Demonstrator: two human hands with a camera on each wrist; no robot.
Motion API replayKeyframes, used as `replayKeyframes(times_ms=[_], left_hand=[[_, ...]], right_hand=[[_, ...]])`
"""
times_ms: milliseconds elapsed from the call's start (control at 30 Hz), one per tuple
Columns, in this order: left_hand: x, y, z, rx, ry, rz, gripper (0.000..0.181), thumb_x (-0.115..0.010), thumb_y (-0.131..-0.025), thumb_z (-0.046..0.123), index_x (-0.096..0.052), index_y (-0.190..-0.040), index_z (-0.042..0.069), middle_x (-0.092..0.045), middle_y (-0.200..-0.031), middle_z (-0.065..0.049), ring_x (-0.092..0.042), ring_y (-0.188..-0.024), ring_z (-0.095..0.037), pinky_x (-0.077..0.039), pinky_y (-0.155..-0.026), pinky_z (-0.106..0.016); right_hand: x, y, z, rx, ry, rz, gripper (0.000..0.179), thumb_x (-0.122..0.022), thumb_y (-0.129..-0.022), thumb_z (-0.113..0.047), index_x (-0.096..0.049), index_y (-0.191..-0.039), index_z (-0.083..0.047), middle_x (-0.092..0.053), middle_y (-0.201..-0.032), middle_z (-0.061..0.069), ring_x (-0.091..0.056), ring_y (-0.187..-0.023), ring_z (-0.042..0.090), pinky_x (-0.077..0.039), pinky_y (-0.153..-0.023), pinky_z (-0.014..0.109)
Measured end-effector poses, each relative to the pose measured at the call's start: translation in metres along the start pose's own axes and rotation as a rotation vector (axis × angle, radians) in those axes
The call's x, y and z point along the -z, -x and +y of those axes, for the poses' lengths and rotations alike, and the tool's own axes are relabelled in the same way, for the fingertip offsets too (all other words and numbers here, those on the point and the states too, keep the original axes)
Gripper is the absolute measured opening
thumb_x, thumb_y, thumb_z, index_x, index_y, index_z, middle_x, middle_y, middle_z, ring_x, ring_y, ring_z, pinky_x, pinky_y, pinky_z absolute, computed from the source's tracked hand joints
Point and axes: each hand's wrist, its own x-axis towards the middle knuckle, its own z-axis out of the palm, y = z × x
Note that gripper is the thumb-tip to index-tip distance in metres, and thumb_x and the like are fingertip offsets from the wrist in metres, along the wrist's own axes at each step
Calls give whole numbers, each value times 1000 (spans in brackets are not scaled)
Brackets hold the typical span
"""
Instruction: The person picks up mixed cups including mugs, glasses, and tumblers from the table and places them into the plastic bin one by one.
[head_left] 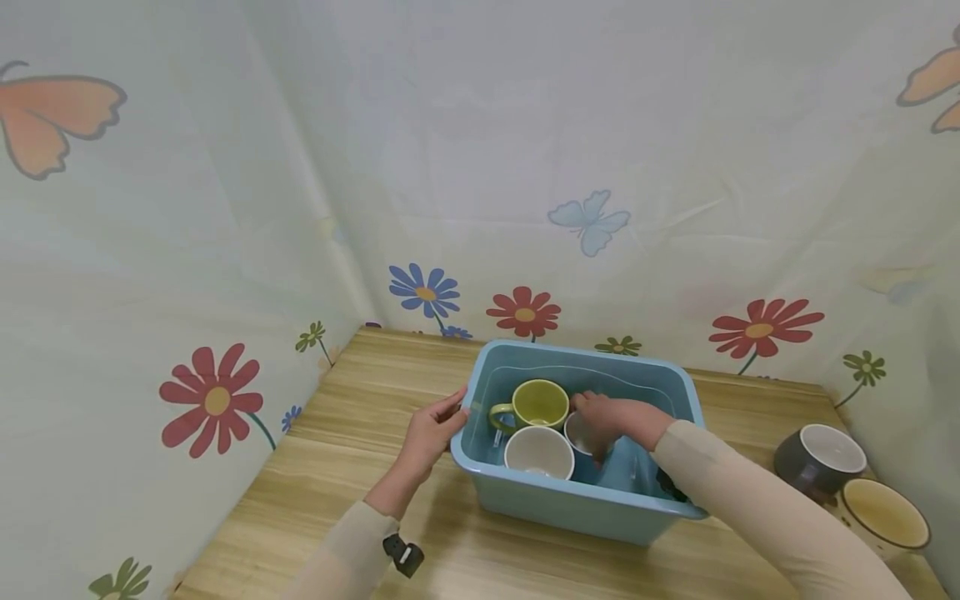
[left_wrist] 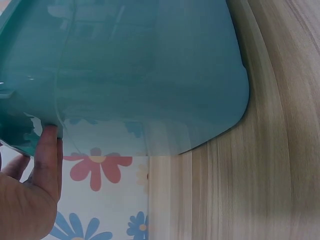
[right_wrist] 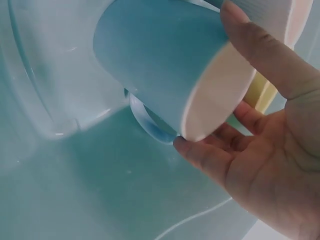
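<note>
A light-blue plastic tub [head_left: 570, 500] stands on the wooden table, and my left hand [head_left: 431, 433] grips its left rim between thumb and fingers. In the left wrist view that hand [left_wrist: 35, 190] shows at the rim, beside the tub's smooth outer wall [left_wrist: 150, 75]. My right hand [head_left: 611, 421] reaches inside the tub. In the right wrist view, the right hand [right_wrist: 270, 135] holds a blue mug [right_wrist: 155, 55] with a white inside by its rim, fingertips near the handle. Beside it in the tub are an olive-green mug [head_left: 542, 403] and a white-lined mug [head_left: 538, 452].
At the table's right side stand a dark grey mug [head_left: 810, 467] and a cream mug [head_left: 885, 512] with a yellowish inside. A flower-and-butterfly printed curtain [head_left: 480, 167] hangs close behind the wooden table [head_left: 360, 400] and along its sides.
</note>
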Motion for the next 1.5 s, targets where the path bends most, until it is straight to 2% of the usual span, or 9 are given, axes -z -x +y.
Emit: replayKeyframes(times_ms=[133, 367, 467, 600, 800, 1200, 1500], left_hand=[[0, 0, -1, 1, -10, 4, 45, -67, -97, 11, -60, -142, 6, -68, -131, -27, -70, -81, -14, -62, -58, -27], [0, -1, -1, -6, -25, 2, 45, -65, -98, 11, -60, -142, 6, -67, -132, -28, -70, -84, -14, -63, -60, -28], [0, -2, -1, 2, -26, 0, 45, -66, -97, 12, -60, -142, 7, -67, -132, -27, -70, -82, -13, -63, -60, -27], [1, -3, 0, 10, -27, 4, 45, -66, -97, 12, -60, -142, 8, -67, -132, -26, -70, -80, -13, -63, -60, -28], [0, -3, 1, 5, -37, 4, 45, -66, -98, 12, -60, -142, 8, -67, -132, -27, -70, -80, -12, -63, -60, -27], [-1, 0, 1, 3, -41, 8, 45, -66, -98, 12, -60, -142, 8, -68, -131, -27, -70, -84, -14, -64, -63, -30], [-1, 0, 1, 4, -50, 3, 45, -65, -99, 13, -60, -143, 7, -66, -134, -27, -71, -91, -18, -66, -67, -34]], right_hand=[[9, 3, 3, 22, -27, -40, 78, -92, -72, -10, -52, -139, -5, -61, -131, 17, -59, -116, 32, -53, -107, 57], [23, 8, 8, 32, -97, -96, 66, -82, -85, -10, -56, -145, -8, -60, -144, 15, -55, -128, 35, -45, -116, 60], [27, 11, 9, 78, -91, -71, 54, -77, -90, -8, -60, -141, -5, -64, -140, 15, -59, -125, 33, -49, -113, 55], [30, 10, 11, 118, -63, -10, 45, -74, -92, -8, -64, -136, -3, -69, -130, 16, -64, -114, 29, -56, -106, 48], [31, 8, 12, 125, -22, 26, 41, -73, -93, -9, -65, -132, 0, -71, -120, 16, -64, -105, 25, -59, -99, 43], [32, 10, 16, 128, -47, 70, 35, -72, -94, -11, -66, -128, -1, -71, -115, 16, -63, -100, 23, -60, -95, 41], [38, 23, 12, 149, -52, 77, 36, -70, -95, -11, -66, -129, 0, -72, -115, 17, -64, -97, 22, -61, -94, 39]])
